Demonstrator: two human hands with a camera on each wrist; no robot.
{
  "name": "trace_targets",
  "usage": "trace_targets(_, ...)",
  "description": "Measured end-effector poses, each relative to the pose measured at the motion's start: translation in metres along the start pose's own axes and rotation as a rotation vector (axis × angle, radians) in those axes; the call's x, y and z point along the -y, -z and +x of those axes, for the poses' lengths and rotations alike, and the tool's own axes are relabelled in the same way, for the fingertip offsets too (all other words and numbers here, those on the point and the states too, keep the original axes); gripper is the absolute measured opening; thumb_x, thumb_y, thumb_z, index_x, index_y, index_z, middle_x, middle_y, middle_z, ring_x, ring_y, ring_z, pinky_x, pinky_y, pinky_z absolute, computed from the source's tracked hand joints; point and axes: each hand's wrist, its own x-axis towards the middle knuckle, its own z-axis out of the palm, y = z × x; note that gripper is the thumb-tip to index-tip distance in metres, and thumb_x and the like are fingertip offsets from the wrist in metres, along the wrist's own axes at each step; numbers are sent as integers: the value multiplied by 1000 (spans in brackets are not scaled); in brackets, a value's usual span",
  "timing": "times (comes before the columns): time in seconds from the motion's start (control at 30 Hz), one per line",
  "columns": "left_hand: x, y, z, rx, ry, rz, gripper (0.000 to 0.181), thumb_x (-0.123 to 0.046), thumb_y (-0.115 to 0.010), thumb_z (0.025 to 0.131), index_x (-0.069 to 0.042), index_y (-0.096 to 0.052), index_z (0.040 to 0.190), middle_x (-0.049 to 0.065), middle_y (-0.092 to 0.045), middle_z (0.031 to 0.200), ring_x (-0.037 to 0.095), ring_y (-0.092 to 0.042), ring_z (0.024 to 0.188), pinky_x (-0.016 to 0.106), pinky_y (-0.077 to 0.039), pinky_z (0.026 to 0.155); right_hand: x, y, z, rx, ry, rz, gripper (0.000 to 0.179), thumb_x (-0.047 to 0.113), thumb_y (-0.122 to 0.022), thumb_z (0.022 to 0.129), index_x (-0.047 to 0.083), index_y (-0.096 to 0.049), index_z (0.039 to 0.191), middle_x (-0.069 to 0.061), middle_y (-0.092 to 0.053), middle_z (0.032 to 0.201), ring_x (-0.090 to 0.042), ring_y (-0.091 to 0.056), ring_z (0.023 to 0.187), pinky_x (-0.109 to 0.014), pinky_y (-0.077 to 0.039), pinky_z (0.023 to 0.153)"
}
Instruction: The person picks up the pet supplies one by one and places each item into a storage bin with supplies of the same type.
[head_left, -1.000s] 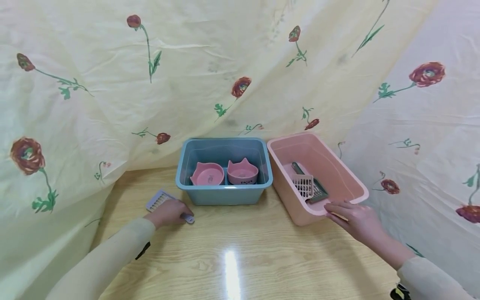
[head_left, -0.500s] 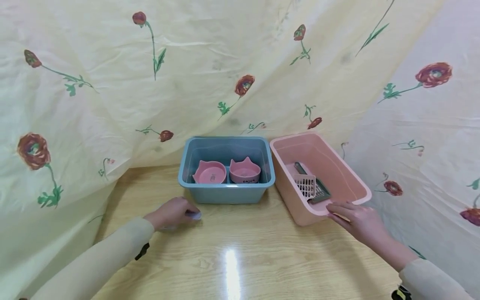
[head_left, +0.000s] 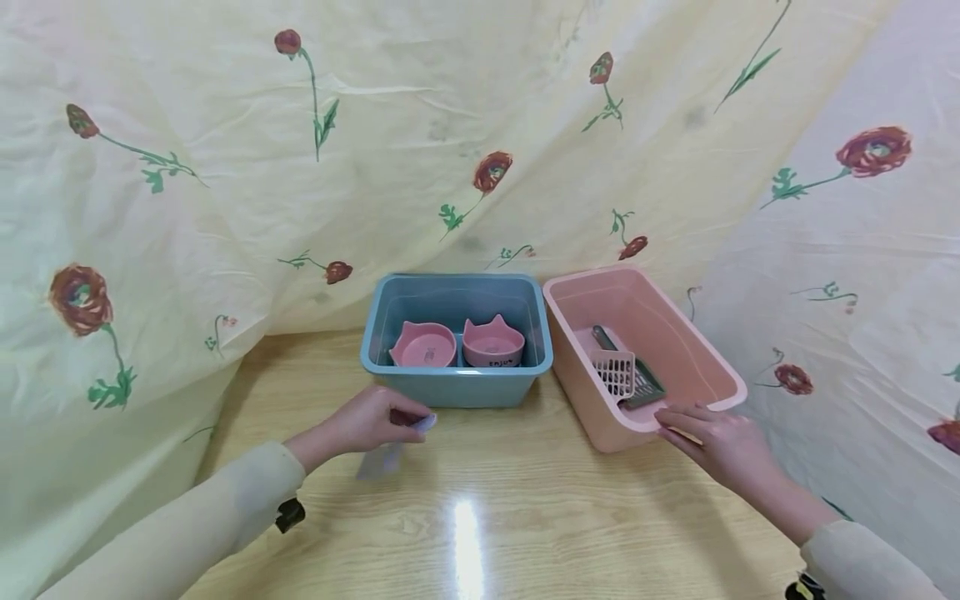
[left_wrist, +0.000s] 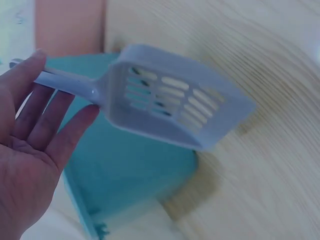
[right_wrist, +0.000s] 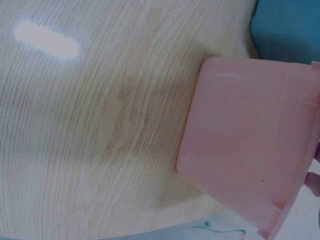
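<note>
My left hand pinches a lavender slotted litter scoop by its handle, held off the table in front of the blue tub. In the head view the scoop's head is blurred and its handle partly covered by the fingers. My right hand holds the near rim of the pink tub; only fingertips show at the right wrist view's edge. Inside the pink tub lie a pale slotted scoop and a dark green scoop, the pale one partly over the green.
Two pink cat-eared bowls sit side by side in the blue tub. The tubs stand close together at the back of a wooden table. A flowered cloth hangs behind and along both sides.
My left hand has lifted the lavender scoop from the table at the left and carried it rightward, toward the front of the blue tub. My right hand stays at the pink rim.
</note>
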Motion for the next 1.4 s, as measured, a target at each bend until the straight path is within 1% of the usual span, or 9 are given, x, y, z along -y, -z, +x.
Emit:
trace_targets(0.17,-25,3,12,-57,18,-152,37,-18,-88,91,-6,-80,125,1,-82,109,9,-76,94,26,-64,83,0,1,-1,19,-5,5,67,59,-40,112,9,-84,101,-11,-82,98,-29,-78,72,-48,-58,51)
trace_targets(0.3,-45,8,28,-109,41,-240,36,-19,-89,90,-8,-81,124,-1,-82,107,11,-75,94,27,-63,83,0,2,-3,20,-4,10,67,58,-39,112,9,-84,100,-12,-81,97,-30,-77,70,-49,-57,49)
trace_targets(0.4,-63,16,41,-143,26,-294,35,-19,-89,90,-10,-81,123,2,-80,106,15,-75,93,29,-63,84,-1,2,-5,15,3,12,65,57,-41,113,10,-84,100,-12,-81,97,-31,-77,69,-50,-57,49)
trace_targets(0.53,-88,30,61,-169,45,-422,39,-19,-88,91,-12,-79,129,10,-80,115,21,-77,98,33,-65,87,-2,1,-4,2,4,6,65,57,-42,112,9,-84,100,-11,-82,96,-31,-77,69,-50,-56,49)
trace_targets(0.73,-115,47,96,-194,71,-659,43,-15,-82,97,-10,-73,139,11,-79,122,25,-77,109,43,-64,93,-3,1,0,0,-2,5,67,58,-40,112,9,-84,100,-11,-81,96,-30,-77,69,-49,-56,48)
trace_targets(0.87,-125,52,120,-204,103,-783,44,-13,-79,99,-10,-69,143,15,-77,126,29,-76,113,48,-63,96,-3,1,0,8,7,0,68,59,-39,113,10,-84,100,-10,-81,95,-30,-76,69,-49,-56,48)
trace_targets(0.97,-129,53,135,-216,136,-811,44,-21,-79,100,-16,-70,142,11,-77,126,31,-76,115,47,-63,95,-3,1,-1,12,11,2,65,57,-39,113,11,-84,100,-9,-81,95,-30,-77,70,-50,-57,50)
trace_targets(1.1,-131,52,153,-237,156,-877,43,-26,-80,99,-19,-72,140,10,-78,124,31,-76,115,47,-63,95,-3,1,-1,18,14,8,63,57,-41,113,12,-84,101,-8,-82,96,-30,-77,71,-50,-57,51)
trace_targets(1.4,-139,33,197,-287,124,-932,38,-20,-80,99,-14,-74,136,13,-80,116,29,-78,107,48,-65,91,-3,0,-1,4,21,10,64,57,-41,113,12,-84,100,-9,-82,95,-30,-77,71,-50,-57,50)
